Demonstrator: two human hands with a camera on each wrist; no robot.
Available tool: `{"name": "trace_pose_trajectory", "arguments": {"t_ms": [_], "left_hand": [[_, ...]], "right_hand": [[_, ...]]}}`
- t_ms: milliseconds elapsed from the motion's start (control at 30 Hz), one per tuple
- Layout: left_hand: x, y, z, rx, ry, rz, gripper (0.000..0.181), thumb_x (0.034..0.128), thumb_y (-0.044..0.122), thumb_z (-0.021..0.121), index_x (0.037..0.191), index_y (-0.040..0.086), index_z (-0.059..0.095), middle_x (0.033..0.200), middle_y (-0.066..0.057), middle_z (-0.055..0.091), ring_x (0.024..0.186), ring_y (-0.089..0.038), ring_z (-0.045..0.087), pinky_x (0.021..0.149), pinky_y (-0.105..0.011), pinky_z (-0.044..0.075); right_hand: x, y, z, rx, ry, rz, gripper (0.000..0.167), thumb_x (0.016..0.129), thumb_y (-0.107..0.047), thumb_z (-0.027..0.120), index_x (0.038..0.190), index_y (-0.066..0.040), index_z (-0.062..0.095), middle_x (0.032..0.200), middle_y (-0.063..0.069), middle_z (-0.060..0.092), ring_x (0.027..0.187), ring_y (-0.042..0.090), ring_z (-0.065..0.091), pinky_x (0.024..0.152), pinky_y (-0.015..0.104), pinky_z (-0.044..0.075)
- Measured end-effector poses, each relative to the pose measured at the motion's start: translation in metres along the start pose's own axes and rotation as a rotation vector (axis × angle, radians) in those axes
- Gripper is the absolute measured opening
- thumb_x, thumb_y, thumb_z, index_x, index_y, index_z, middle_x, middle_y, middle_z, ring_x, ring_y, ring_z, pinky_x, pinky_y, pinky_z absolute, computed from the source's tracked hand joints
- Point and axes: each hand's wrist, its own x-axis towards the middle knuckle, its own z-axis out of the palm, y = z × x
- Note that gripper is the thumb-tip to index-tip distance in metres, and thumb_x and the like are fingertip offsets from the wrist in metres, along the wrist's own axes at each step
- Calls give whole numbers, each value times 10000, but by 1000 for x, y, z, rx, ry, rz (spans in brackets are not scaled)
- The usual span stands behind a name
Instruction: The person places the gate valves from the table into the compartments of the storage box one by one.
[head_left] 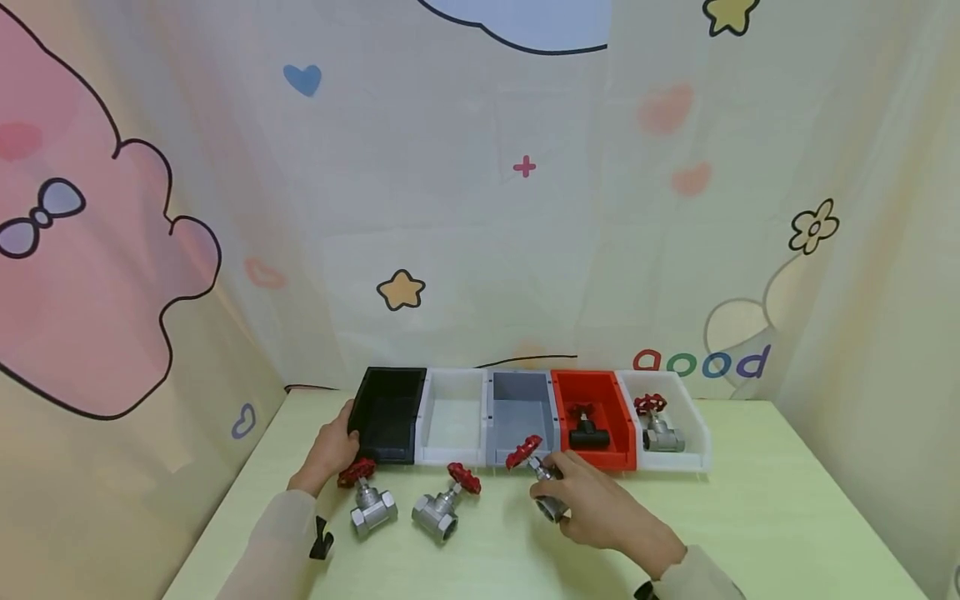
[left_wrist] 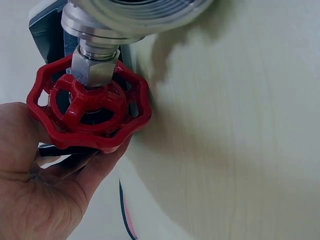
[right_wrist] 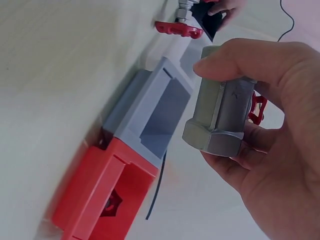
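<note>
My right hand (head_left: 596, 504) grips a metal valve with a red handwheel (head_left: 550, 492) by its body, in front of the grey bin (head_left: 522, 408). In the right wrist view, thumb and fingers close round the valve's silver body (right_wrist: 220, 110). My left hand (head_left: 330, 446) holds the left side of the black bin (head_left: 386, 415); in the left wrist view a valve's red handwheel (left_wrist: 90, 107) partly hides the hand and bin. Two more valves lie on the table, a left one (head_left: 372, 507) near my left hand and a middle one (head_left: 437, 512).
The bins stand in a row at the back of the table (head_left: 757, 508). A white bin (head_left: 453, 412) is beside the black one. The red bin (head_left: 618, 457) contains a black-bodied valve (head_left: 588, 436); the far-right white bin (head_left: 699, 433) contains a silver valve (head_left: 663, 437). A printed curtain hangs behind.
</note>
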Motion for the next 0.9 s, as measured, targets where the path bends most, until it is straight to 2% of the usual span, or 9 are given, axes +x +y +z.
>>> {"name": "trace_pose_trajectory", "arguments": {"t_ms": [167,467,567,900], "left_hand": [[1,0,0,-3,-7,-12,631,956,58,475,1520,-58,218,1284,-388,549,1077,-449,627,914,-572,483],[-1,2,1,-19,14,14,629,936,53,472,1509,-64,239,1262,-396,556,1076,-479,617,904,-584,482],[0,0,2,-28,0,-1,639,948,58,463,1525,-57,212,1303,-394,531,1124,-487,595,949,-595,460],[3,0,1,-10,0,-19,640,955,75,483,1528,-39,222,1318,-380,530,1130,-474,599,943,-589,468]], "right_hand": [[2,-2,-8,-26,38,-30,453,691,-59,794,1063,-311,734,1149,22,562,1033,142,475,778,309,542],[9,-2,-20,-25,46,-26,439,697,-78,809,1080,-282,738,1217,61,562,1108,191,495,822,348,560],[12,-3,-24,-33,68,-32,425,699,-85,811,1076,-269,740,1205,64,564,1108,194,499,820,352,563],[22,-4,-35,-56,133,-19,404,701,-90,813,1070,-239,746,1208,71,576,1100,200,519,840,357,559]]}}
